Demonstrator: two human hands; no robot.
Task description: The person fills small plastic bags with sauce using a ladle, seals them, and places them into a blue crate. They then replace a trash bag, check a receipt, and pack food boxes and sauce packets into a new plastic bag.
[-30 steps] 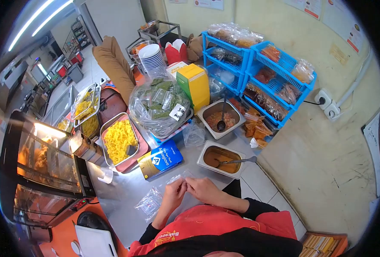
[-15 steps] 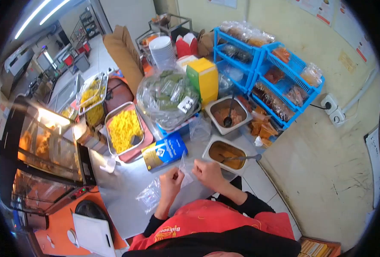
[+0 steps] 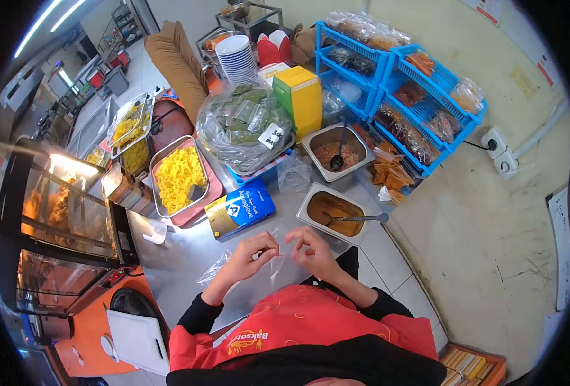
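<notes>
Above the near worktop (image 3: 182,260), a small clear bag (image 3: 276,262) hangs between the left hand (image 3: 249,256) and right hand (image 3: 312,252), both sets of fingers pinched on its top edge, which runs left to right.

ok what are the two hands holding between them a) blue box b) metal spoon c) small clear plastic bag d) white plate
c: the left hand and right hand both pinch a small clear plastic bag over the steel counter, apart from the blue box.
</notes>
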